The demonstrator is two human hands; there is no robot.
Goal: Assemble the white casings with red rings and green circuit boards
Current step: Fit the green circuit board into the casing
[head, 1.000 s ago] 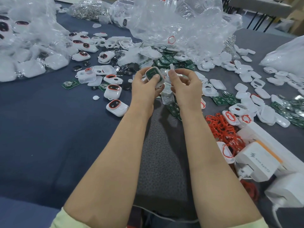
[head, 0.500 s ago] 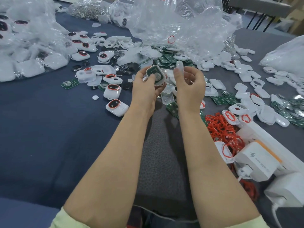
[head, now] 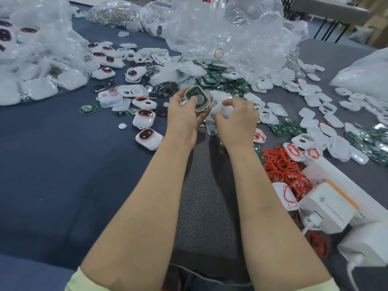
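My left hand (head: pixel 184 117) grips a white casing half (head: pixel 197 98), tilted toward me, with a green circuit board seated inside it. Just to its right, my right hand (head: pixel 237 120) curls round a blurred white casing piece (head: pixel 223 109), low among the loose parts. Finished white casings with red rings (head: pixel 148 139) lie to the left. A heap of red rings (head: pixel 282 166) sits to the right. Loose green circuit boards (head: pixel 222 81) pile up behind my hands.
Clear plastic bags (head: pixel 231 32) of parts stand at the back and far left. White casing halves (head: pixel 310 114) scatter across the right. A white charger and power strip (head: pixel 327 206) lie at the near right. Dark blue cloth (head: pixel 52 164) covers the table.
My right hand has dropped from beside the casing down toward the parts, its fingers now curled round a white piece. My left hand has tilted the casing a little.
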